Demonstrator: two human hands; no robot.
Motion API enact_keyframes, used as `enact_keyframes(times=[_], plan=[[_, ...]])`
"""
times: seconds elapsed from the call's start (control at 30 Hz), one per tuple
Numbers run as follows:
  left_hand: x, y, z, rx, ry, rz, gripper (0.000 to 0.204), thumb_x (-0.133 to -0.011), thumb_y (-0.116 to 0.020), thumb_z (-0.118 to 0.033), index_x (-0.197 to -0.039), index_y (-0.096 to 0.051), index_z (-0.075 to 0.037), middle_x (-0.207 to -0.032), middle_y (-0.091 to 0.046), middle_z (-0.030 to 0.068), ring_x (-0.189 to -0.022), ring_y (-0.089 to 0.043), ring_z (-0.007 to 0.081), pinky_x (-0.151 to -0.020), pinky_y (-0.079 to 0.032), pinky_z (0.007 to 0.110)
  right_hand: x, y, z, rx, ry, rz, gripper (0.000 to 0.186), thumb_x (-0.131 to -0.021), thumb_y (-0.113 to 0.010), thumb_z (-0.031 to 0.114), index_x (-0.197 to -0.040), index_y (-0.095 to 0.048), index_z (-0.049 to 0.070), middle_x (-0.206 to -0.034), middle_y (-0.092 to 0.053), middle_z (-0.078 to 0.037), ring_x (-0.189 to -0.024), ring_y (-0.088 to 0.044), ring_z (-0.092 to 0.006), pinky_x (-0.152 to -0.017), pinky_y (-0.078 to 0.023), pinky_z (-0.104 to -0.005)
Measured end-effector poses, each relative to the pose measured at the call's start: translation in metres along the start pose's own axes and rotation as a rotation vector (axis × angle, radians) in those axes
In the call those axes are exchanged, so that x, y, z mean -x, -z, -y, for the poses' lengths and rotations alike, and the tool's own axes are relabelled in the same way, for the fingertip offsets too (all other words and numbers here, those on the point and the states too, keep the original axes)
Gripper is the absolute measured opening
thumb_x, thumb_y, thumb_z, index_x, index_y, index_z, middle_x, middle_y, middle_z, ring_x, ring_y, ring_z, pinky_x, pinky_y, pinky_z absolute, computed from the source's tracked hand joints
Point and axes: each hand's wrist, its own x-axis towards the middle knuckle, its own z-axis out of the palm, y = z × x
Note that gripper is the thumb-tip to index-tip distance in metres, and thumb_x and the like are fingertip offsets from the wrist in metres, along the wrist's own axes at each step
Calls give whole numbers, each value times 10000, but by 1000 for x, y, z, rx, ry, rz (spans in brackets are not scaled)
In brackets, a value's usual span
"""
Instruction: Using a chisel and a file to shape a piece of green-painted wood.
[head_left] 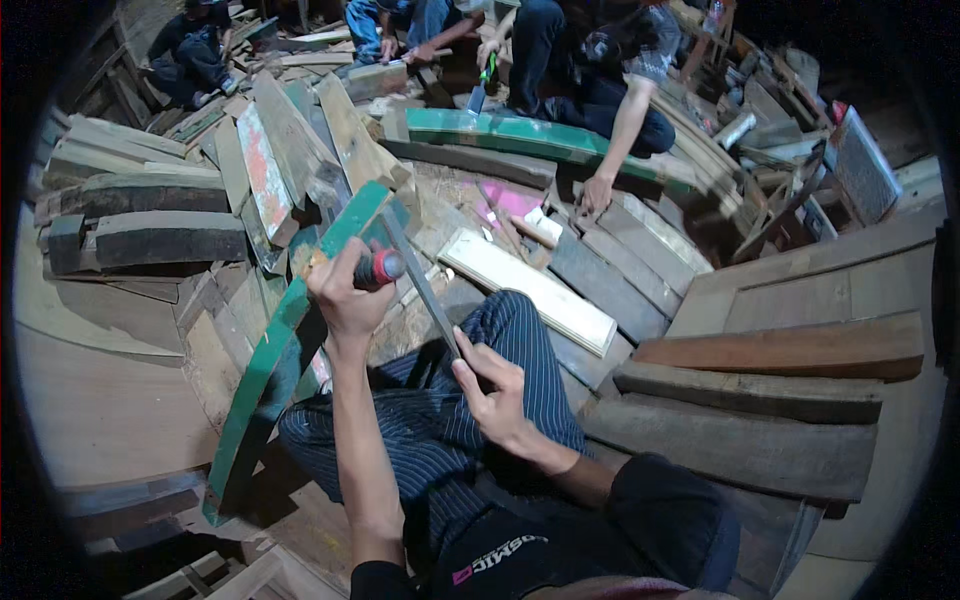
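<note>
My left hand (350,290) is closed round a tool with a black-and-red handle (382,266); its working end is hard to make out. That hand is at a long, curved, green-painted plank (262,365), which slants across my left side from the lower left up to the middle. In my right hand (492,392), fingers closed on its near end, is a long, flat grey bar (425,285). The bar points up and away, its far end close to the plank's upper end. I cannot tell whether the bar is metal or wood. My legs in striped trousers are beneath both hands.
A pale cream board (530,290) lies beyond my knee. Stacked timber (170,235) is on the left, and more planks (780,345) lie to the right. Across from me, a person's hand (597,193) touches boards beside another green plank (510,130); other people sit farther back.
</note>
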Motion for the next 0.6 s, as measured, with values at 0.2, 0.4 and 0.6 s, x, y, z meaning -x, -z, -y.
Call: enact_keyframes(times=[0.2,0.4,0.6], plan=[[4,-8,4,-20,-27,53,219,-579,-680,-15,-726,-520,-43,-621,-536,140,-564,-575,350,-527,-422,385,8,-2,-11,-64,-50,-18,369,-880,-635,-8,-1247,-599,-38,-699,-527,-97,-604,-471,-120,-566,-410,-254],[8,-10,3,-66,-96,56,233,-598,-702,5,-730,-517,-50,-618,-544,134,-538,-562,355,-510,-411,390,10,5,-6,-144,-50,-61,364,-886,-630,-6,-1244,-591,-63,-708,-536,-91,-613,-478,-118,-575,-408,-251],[8,-13,1,-129,-86,70,244,-627,-727,-18,-722,-503,-43,-603,-527,144,-544,-567,365,-501,-412,393,6,7,-9,-132,-6,-90,356,-880,-629,-15,-1234,-607,-49,-722,-568,-105,-604,-506,-121,-551,-422,-256]])
